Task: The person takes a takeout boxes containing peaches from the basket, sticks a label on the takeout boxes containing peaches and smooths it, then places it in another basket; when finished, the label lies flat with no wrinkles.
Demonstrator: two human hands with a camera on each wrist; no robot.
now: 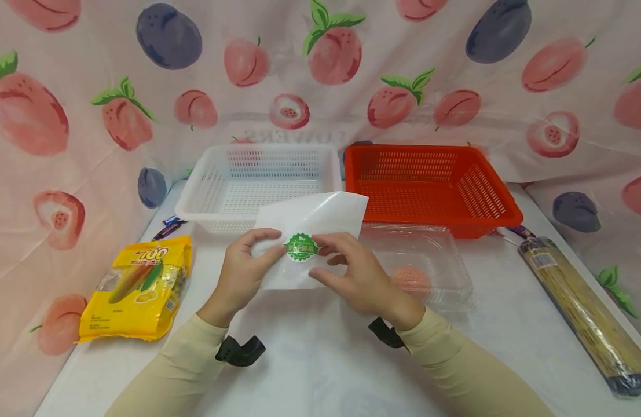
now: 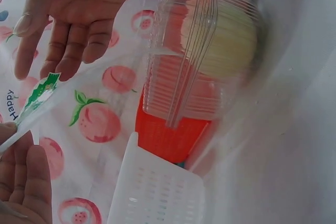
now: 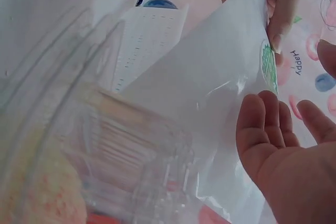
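A glossy white sheet (image 1: 315, 211) bears a round green sticker (image 1: 301, 248) with a jagged border. My left hand (image 1: 245, 269) pinches the sheet at its left side, thumb close to the sticker; in the right wrist view the thumb (image 3: 278, 40) lies along the sheet beside it. My right hand (image 1: 359, 272) is at the sticker's right edge, its fingertips right by it. In the left wrist view the right hand's fingers (image 2: 76, 45) are loosely extended, palm showing. Behind the right hand stands a clear plastic clamshell box (image 1: 450, 260) with a round pinkish-yellow thing (image 2: 226, 45) inside.
A white basket (image 1: 211, 174) and a red basket (image 1: 435, 217) stand side by side at the back. At left lies a yellow snack bag (image 1: 138, 289), near small wrapped items (image 1: 166, 230). A long pack of noodle-like sticks (image 1: 581, 313) lies at right.
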